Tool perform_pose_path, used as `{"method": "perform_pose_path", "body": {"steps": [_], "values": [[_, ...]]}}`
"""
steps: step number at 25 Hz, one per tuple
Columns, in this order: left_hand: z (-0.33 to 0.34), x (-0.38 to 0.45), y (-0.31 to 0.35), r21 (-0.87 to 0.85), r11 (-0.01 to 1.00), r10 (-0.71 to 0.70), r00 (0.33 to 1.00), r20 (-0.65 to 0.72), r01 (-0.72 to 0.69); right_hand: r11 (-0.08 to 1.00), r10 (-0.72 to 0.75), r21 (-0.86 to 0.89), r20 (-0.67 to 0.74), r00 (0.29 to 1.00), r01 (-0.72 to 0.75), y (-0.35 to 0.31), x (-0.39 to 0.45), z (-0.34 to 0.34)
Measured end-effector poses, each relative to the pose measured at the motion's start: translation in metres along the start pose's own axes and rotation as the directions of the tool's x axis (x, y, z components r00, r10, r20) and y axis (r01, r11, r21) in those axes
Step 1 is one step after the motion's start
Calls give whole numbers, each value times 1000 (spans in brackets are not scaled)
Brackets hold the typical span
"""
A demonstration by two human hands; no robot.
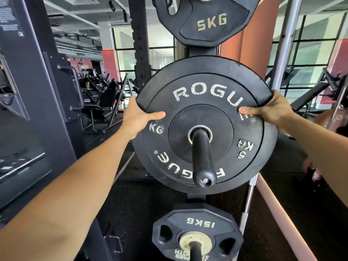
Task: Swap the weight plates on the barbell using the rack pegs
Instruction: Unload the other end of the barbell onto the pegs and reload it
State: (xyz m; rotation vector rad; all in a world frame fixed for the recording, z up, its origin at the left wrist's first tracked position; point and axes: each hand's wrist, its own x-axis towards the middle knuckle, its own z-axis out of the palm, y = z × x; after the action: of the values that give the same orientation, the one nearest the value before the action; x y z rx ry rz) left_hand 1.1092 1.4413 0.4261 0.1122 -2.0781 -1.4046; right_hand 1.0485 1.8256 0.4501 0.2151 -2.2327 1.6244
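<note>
A: Two hands on one plate. Left hand (pixel 138 114) grips the left rim of the black Rogue 5 kg bumper plate (pixel 203 102), thumb flat on the face, fingers curled out of sight behind the rim. Right hand (pixel 273 110) does the same on the right rim.

B: Plate location?

A: Threaded on the middle rack peg (pixel 202 157). The peg passes through the steel centre ring; its capped end sticks out toward the camera and slightly down. The plate's face is toward the viewer, its axis along the peg.

B: Anything behind it?

A: A second black rim shows just behind, offset low and left; I cannot tell whether the two touch.

B: Surroundings?

A: Above, a 5KG grip plate (pixel 207 21) hangs on an upper peg. Below, a 15KG grip plate (pixel 197 234) sits on a lower peg. A perforated black upright (pixel 140 42) stands left of the plates, a grey steel post (pixel 282 44) to the right. Dark machine panel (pixel 35 102) at left; benches and windows in the background.

B: Obstructions?

A: The protruding peg covers part of the lower lettering.
</note>
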Motion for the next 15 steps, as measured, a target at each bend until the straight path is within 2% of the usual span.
{"method": "perform_pose_path", "body": {"steps": [3, 4, 6, 8, 12, 15], "values": [[-1, -4, 6, 76, 997, -23, 1000, 15, 22, 998, 31, -45, -68, 997, -34, -5, -10, 3], [-3, -6, 9, 142, 989, -38, 999, 20, 35, 991, 41, -123, -92, 995, -52, -9, -13, 5], [-10, -11, 14, 256, 966, -48, 997, 66, 30, 920, 29, -385, -118, 993, -73, -20, -21, 9], [-31, -19, 20, 246, 969, -37, 987, 157, -2, 864, -16, -502, -114, 993, -44, -33, -34, 18], [-105, -37, 26, 337, 941, -53, 972, 231, -29, 866, -209, -481, -99, 973, 137, -76, -72, 49], [-173, -51, 26, 412, 911, -85, 970, 228, -17, 871, -212, -455, -10, 977, 184, -112, -97, 78]]}}
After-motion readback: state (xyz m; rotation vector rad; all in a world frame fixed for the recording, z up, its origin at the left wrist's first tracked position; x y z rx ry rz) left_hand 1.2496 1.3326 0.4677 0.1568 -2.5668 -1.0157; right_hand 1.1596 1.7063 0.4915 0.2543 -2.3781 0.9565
